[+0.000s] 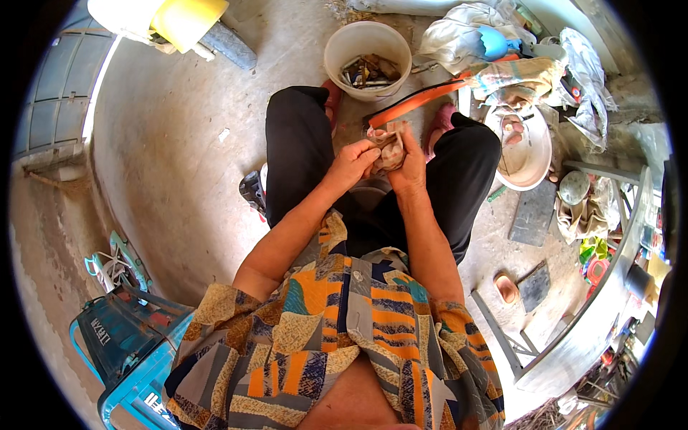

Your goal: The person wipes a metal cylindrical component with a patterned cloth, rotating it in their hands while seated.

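Observation:
A crumpled, pale patterned cloth [391,155] is held between my two hands above the floor, between my knees. My left hand [352,160] pinches its left side with thumb and fingers. On the other side, my right hand [411,161] wraps around the cloth with the fingers pointing away from me. Whether something lies inside the folds is hidden. Just beyond the hands runs a long orange bar [414,106] with a dark edge. Farther ahead stands a white plastic bucket [368,95] with small worn metal-looking pieces [371,72] at its bottom.
A white basin [542,166] stands beyond my right knee, near piled bags and cloths [516,80]. Dark flat slabs [533,212] lie on the floor. A long bench or table [580,352] curves along the right. At lower left is a blue-green machine [123,344].

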`<state>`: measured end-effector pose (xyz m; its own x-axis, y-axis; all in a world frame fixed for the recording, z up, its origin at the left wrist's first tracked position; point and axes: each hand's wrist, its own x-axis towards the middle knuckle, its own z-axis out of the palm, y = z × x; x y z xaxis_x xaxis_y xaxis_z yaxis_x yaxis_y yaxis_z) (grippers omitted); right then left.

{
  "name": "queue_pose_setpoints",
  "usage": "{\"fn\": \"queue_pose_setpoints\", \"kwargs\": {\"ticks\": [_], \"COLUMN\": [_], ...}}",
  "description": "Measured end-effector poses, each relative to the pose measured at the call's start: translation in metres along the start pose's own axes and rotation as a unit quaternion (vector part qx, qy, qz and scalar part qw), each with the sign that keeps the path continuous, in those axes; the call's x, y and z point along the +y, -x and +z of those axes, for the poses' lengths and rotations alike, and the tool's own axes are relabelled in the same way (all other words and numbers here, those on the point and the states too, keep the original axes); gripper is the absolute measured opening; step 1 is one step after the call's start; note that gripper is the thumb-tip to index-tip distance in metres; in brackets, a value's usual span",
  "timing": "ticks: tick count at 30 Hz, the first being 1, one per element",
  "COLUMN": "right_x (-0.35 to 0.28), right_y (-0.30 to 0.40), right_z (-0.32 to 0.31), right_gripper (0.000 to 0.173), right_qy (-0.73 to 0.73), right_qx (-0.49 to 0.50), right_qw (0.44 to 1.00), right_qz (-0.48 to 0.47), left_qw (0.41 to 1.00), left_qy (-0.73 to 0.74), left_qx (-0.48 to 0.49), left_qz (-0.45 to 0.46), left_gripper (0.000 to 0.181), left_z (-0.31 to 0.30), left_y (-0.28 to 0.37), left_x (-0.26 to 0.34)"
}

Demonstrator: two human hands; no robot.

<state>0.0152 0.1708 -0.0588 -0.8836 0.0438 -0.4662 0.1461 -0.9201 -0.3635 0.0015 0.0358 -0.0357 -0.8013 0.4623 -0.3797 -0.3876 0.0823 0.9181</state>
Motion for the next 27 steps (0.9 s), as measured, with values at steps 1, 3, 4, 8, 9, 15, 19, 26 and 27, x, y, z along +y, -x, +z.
{"fn": "queue_pose_setpoints", "kwargs": {"ticks": [1, 3, 4, 8, 9, 15, 19, 26, 27], "right_x": [0.001, 0.004, 0.005, 0.0, -0.001, -0.006, -0.007, -0.003, -0.001], "right_y": [-0.002, -0.002, -0.001, -0.003, -0.003, -0.005, -0.007, 0.001, 0.002], "right_z": [-0.003, -0.005, -0.004, -0.007, -0.006, -0.01, -0.012, 0.001, 0.001], "right_gripper": [0.029, 0.025, 0.023, 0.02, 0.02, 0.019, 0.017, 0.016, 0.016], "right_qy": [0.02, 0.034, 0.041, 0.009, 0.004, -0.012, -0.018, 0.064, 0.073], "right_qx": [-0.004, 0.0, 0.002, 0.007, 0.013, 0.035, 0.043, 0.023, 0.025], "right_qw": [1.0, 0.999, 0.999, 0.999, 0.999, 0.998, 0.997, 0.997, 0.997], "right_qz": [0.005, -0.014, -0.024, -0.044, -0.044, -0.059, -0.067, -0.048, -0.03], "left_qw": [1.0, 0.999, 0.998, 0.963, 0.953, 0.941, 0.958, 0.983, 0.981], "left_qy": [0.003, -0.007, -0.021, -0.197, -0.226, -0.269, -0.22, 0.117, 0.132], "left_qx": [0.013, 0.041, 0.057, 0.113, 0.121, 0.122, 0.117, 0.052, 0.057], "left_qz": [-0.01, -0.009, 0.003, 0.143, 0.16, 0.167, 0.138, -0.131, -0.131], "left_gripper": [0.019, 0.017, 0.016, 0.015, 0.015, 0.016, 0.018, 0.017, 0.016], "left_z": [0.0, 0.0, 0.0, -0.005, -0.005, -0.003, -0.005, -0.007, -0.007], "left_y": [0.0, -0.001, -0.001, -0.003, -0.004, -0.004, -0.005, 0.001, 0.001], "left_x": [0.0, -0.002, -0.005, -0.016, -0.016, -0.013, -0.018, -0.01, -0.009]}}
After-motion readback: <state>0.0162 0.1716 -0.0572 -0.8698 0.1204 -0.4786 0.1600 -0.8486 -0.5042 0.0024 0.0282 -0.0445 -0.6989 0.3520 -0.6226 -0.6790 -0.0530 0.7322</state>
